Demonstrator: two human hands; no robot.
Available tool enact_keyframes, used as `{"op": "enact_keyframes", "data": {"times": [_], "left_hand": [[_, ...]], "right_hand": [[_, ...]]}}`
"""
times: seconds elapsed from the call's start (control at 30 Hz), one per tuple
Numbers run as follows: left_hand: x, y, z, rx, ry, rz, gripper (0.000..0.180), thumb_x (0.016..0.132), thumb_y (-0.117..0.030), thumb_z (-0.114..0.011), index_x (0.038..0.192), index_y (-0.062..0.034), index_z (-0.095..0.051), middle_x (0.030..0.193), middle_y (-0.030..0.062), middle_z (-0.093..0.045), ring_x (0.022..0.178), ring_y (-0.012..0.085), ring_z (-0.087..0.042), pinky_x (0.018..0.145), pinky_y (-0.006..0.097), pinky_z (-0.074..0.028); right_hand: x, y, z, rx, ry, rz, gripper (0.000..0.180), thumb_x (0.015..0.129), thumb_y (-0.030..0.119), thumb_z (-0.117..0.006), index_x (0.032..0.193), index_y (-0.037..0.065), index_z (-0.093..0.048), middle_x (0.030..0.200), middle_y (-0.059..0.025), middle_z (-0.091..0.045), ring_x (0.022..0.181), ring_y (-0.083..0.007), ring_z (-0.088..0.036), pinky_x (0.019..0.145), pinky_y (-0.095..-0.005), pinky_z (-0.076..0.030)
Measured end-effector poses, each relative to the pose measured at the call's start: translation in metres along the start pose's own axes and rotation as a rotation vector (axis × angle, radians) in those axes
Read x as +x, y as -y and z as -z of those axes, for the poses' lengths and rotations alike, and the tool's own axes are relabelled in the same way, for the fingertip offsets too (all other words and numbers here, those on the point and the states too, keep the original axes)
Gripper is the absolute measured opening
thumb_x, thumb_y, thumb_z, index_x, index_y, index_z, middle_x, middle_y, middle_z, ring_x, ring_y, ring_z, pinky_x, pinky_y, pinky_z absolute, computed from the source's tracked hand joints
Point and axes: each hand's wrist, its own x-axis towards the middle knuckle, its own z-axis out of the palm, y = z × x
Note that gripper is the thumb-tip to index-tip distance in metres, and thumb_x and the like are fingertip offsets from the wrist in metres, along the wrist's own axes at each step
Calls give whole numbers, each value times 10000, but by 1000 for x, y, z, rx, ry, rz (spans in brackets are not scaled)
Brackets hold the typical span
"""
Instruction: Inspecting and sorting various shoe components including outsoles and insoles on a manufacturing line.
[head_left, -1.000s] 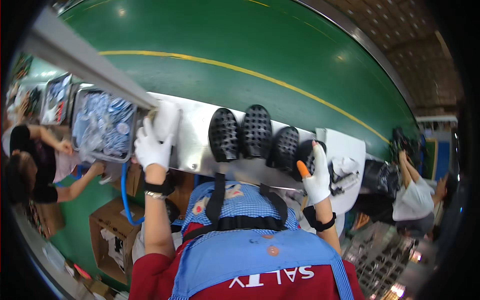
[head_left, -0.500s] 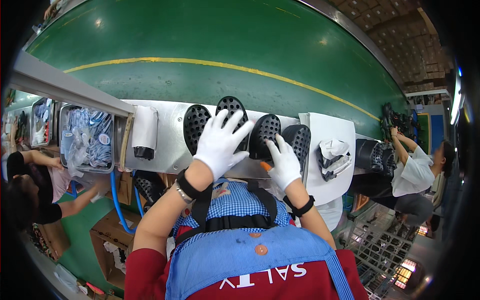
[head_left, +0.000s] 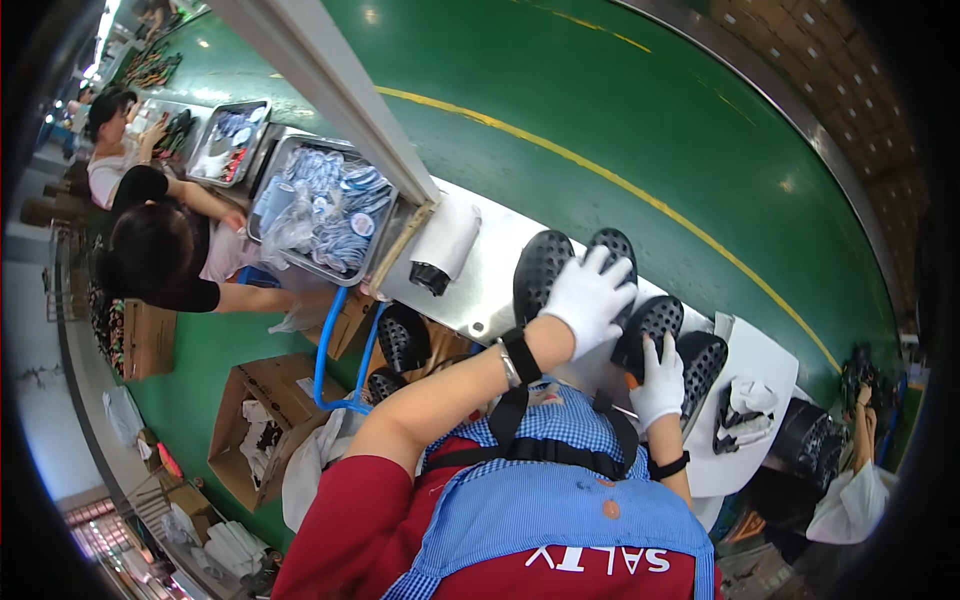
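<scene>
Four black perforated clogs stand in two pairs on the metal bench, with a clog [head_left: 535, 280] on the left and a clog [head_left: 612, 242] beside it. My left hand [head_left: 592, 300], in a white glove, lies across this second clog with its fingers spread. Farther right, my right hand [head_left: 660, 388], also gloved, rests its outstretched fingers on the near end of a third clog [head_left: 655, 318]. Its thumb carries an orange cover and stands apart from the fingers. A fourth clog [head_left: 704, 360] is just right of that hand. Neither palm side is visible.
A white-wrapped bundle with a black end [head_left: 430, 278] lies left on the bench [head_left: 490, 300], below a slanted metal post [head_left: 330, 90]. Farther left, a tray [head_left: 385, 235] holds bagged blue-white pieces. Co-workers sit at both sides. A white sheet [head_left: 775, 365] bears a paper-stuffed black shoe [head_left: 742, 420].
My view has swung left, so the bench and clogs appear farther right and tilted. My hands stay on the same clogs, with the right fingers slightly closer together.
</scene>
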Motion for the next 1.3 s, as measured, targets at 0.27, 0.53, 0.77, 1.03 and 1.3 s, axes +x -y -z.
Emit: {"op": "enact_keyframes", "data": {"times": [0.27,0.53,0.77,1.03,1.3], "left_hand": [[-9,0,7,-77,80,-26,631,655,-288,-777,1207,-107,-531,1286,126,-467,1221,357,-415,999,440,-416],[-71,38,19,-268,-212,328,831,719,-363,-756,1397,-45,-396,1389,236,-399,1283,403,-385,1083,454,-337],[-100,61,-22,-923,-42,526,993,761,-424,-724,1436,101,-220,1447,323,-313,1373,409,-301,1138,427,-255],[-100,76,-41,-695,-40,444,1025,692,-328,-771,1450,47,-194,1373,278,-405,1288,344,-416,1095,391,-331],[-102,81,12,-460,141,469,908,713,-342,-752,1433,-13,-308,1342,269,-462,1233,383,-484,1060,380,-381]], "right_hand": [[33,22,29,788,-156,50,575,899,121,-628,1421,47,-399,1358,-159,-513,1151,-262,-553,939,-323,-445],[49,26,9,965,167,-78,671,925,140,-610,1478,7,-255,1416,-171,-444,1223,-191,-500,1001,-286,-405],[67,1,-34,789,78,134,953,708,-39,-693,1497,74,-170,1338,-129,-492,1051,-224,-606,807,-312,-532],[67,13,-20,1063,204,2,677,858,-4,-538,1479,81,-282,1328,-134,-525,1111,-203,-555,721,-247,-517],[54,29,-4,1017,109,-155,630,934,172,-615,1463,29,-304,1357,-168,-518,1175,-193,-535,944,-265,-430]]}}
